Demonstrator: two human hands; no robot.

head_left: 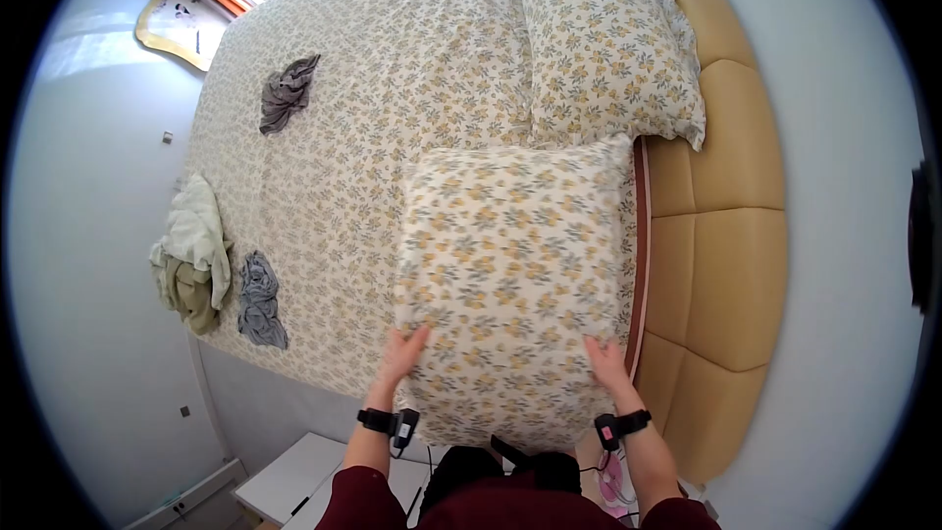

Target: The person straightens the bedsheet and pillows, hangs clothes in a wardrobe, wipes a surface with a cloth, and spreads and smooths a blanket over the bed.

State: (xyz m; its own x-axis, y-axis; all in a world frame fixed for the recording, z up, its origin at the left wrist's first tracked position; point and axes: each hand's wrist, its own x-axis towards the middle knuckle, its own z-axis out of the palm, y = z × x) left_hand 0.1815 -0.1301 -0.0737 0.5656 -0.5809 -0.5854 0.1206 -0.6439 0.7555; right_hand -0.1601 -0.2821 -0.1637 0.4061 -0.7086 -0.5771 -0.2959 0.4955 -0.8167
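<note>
A floral pillow [515, 275] lies nearest me over the bed's edge, slightly blurred. My left hand [404, 353] grips its left side, thumb on top and the other fingers hidden beneath or beside it. On the opposite side, my right hand [605, 361] holds the pillow in the same way. Just beyond it, a second floral pillow [613, 49] with a ruffled edge rests against the headboard.
The floral-sheeted bed [353, 186] bears a dark crumpled cloth [287, 95], a grey-blue cloth [261, 302] and a pale and olive bundle [199, 250]. A tan padded headboard [726, 236] borders the right. White furniture [294, 481] stands at the lower left.
</note>
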